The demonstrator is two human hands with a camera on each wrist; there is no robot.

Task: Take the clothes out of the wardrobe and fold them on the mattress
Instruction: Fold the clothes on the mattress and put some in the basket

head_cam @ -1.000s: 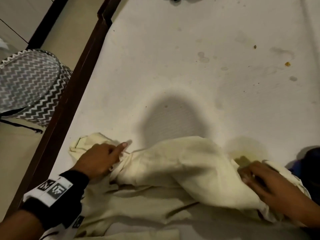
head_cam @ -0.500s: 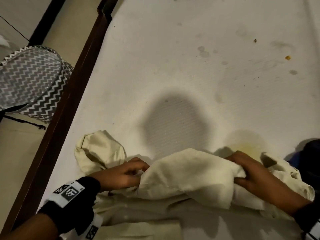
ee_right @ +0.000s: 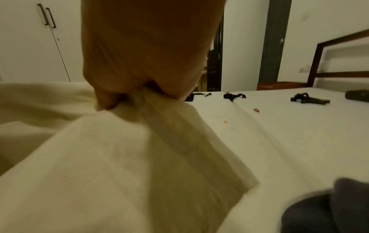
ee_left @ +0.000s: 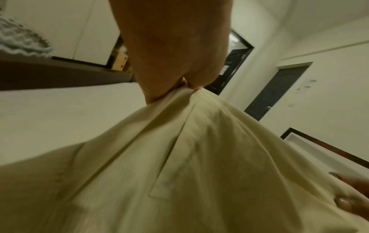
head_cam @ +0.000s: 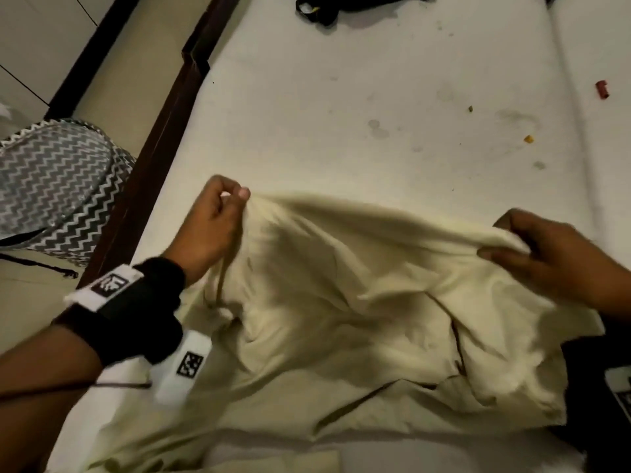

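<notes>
A cream shirt (head_cam: 358,302) hangs stretched between my two hands above the white mattress (head_cam: 341,114). My left hand (head_cam: 228,199) pinches one upper corner of it, thumb against curled fingers; the left wrist view shows the cream shirt (ee_left: 179,157) fanning down from that left hand (ee_left: 187,88). My right hand (head_cam: 512,244) grips the opposite corner, and in the right wrist view the cream shirt (ee_right: 139,149) is bunched in the fist of the right hand (ee_right: 143,94). The shirt's lower part trails onto the mattress near me.
A dark wooden bed frame (head_cam: 164,131) edges the mattress on the left, with a grey zigzag basket (head_cam: 54,186) beyond it on the floor. Black straps (head_cam: 321,8) lie at the far end. A dark garment (ee_right: 329,209) sits at my right. The wardrobe doors (ee_right: 36,39) are closed.
Both hands have lifted the shirt off the mattress and pulled its upper edge apart, left hand going left and up, right hand going right. The bunched cloth has opened out.
</notes>
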